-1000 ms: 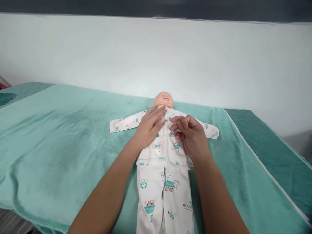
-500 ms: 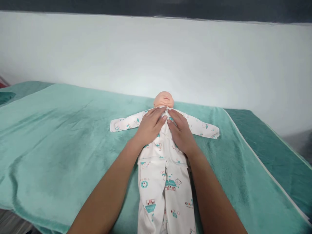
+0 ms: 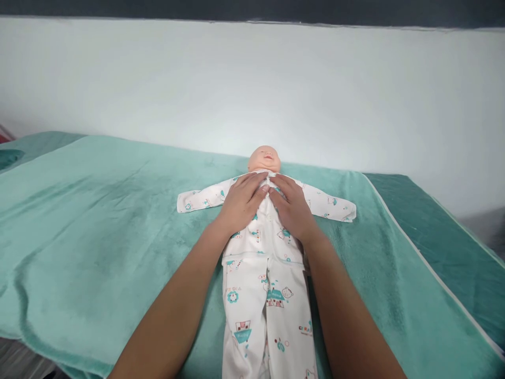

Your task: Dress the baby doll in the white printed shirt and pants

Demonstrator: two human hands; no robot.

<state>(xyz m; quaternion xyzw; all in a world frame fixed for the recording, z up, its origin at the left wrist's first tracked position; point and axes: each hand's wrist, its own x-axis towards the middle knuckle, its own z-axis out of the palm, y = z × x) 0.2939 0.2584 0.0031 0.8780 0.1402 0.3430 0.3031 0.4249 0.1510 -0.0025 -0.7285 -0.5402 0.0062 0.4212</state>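
Observation:
A baby doll [image 3: 264, 159] lies face up, its head toward the wall. It wears a white printed top [image 3: 262, 239] with long sleeves spread out to both sides, and matching white trousers [image 3: 246, 310]. On the left half of the chest rests my left hand [image 3: 243, 202], laid flat with fingers stretched toward the neck. My right hand [image 3: 292, 206] lies flat on the right half of the chest, fingers pointing up and inward. The fingertips of both hands come close together just below the collar. Part of the top is hidden under my palms and forearms.
A light green plush blanket [image 3: 98, 231] spreads under the doll. Darker green cloth [image 3: 442, 231] shows past its pale edging at the right. Behind stands a white wall [image 3: 252, 84] with a dark band along the top. Grey floor [image 3: 23, 360] shows at the lower left.
Both hands stay flat on the doll's chest, with only a slight shift of the right fingers. The whole view has moved very slightly.

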